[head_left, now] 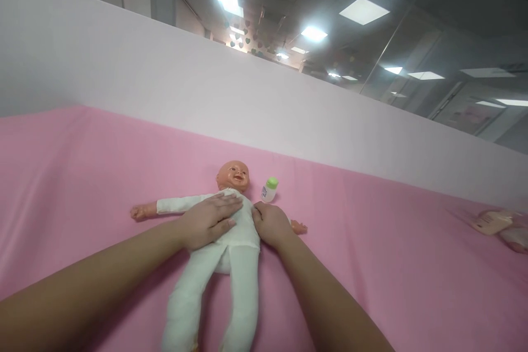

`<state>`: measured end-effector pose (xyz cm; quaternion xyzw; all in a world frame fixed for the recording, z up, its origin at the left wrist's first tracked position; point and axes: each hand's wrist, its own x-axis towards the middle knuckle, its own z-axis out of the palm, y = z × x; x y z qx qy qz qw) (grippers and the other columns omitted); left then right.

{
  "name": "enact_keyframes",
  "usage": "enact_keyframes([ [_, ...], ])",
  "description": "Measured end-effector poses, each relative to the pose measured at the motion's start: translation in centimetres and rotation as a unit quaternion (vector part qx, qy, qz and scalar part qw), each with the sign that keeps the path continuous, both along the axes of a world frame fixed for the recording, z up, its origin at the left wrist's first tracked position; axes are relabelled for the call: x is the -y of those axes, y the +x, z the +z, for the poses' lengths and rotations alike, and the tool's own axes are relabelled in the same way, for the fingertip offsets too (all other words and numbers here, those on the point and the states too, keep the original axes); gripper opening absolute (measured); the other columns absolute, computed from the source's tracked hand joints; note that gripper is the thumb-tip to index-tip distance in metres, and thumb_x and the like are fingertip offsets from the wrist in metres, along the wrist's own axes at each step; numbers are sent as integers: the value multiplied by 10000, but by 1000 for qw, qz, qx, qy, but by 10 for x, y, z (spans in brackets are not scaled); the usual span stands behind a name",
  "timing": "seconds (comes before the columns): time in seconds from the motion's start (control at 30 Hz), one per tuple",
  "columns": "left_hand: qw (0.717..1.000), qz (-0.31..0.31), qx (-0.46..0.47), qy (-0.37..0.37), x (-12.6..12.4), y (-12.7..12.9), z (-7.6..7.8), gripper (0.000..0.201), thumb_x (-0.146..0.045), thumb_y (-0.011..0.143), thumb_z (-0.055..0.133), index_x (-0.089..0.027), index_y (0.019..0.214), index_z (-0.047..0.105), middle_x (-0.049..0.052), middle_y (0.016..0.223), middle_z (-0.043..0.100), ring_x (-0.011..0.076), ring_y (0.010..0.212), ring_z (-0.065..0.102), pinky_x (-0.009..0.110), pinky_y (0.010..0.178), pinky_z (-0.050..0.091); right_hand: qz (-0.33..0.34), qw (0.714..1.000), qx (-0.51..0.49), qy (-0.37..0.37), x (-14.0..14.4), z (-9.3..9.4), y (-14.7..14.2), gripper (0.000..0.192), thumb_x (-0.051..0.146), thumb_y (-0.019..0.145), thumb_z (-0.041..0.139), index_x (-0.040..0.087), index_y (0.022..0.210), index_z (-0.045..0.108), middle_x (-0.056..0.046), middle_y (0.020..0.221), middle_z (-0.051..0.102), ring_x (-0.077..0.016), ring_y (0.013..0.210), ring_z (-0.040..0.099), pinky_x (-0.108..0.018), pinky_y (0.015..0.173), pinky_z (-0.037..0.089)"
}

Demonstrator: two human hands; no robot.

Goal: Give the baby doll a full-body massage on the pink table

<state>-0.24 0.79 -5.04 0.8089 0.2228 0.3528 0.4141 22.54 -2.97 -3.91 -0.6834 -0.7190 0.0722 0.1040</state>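
Observation:
A baby doll in a white suit lies on its back on the pink sheet, head toward the far wall. My left hand rests flat on the doll's chest, fingers together and stretched out. At the doll's side near its far arm, my right hand has its fingers curled onto the white suit. A small bottle with a green cap stands just right of the doll's head, a little beyond my right hand.
A white partition wall runs along the far edge of the pink sheet. At the far right edge lies a pale packet or object, partly cut off. Ceiling lights show above the wall.

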Motion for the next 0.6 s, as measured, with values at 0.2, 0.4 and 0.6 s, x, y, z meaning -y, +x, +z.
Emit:
enact_keyframes([
  [0.2,965,201,-145,86,-18,-18,-5,395,-479,936,499,-269,1145,760,82,1242,733,338,1197,619,469,1105,389,-8,1000,0,0,6,3,0,384,404,1039,368,191,916,663,-78,900,723,-217,814,629,-315,695,385],
  [0.4,922,257,-269,103,-26,-25,-2,430,-449,959,364,-264,833,731,69,951,778,271,855,686,356,760,477,119,985,-47,119,30,10,-10,441,478,993,485,191,1290,638,-123,1341,649,-285,1278,550,-454,1106,369],
  [0.6,918,257,-280,116,-28,-20,-8,447,-453,976,349,-257,984,750,87,1073,772,288,938,691,368,775,472,448,888,-77,73,80,22,-51,497,586,968,498,317,1373,599,17,1482,569,-186,1442,438,-356,1238,236],
])
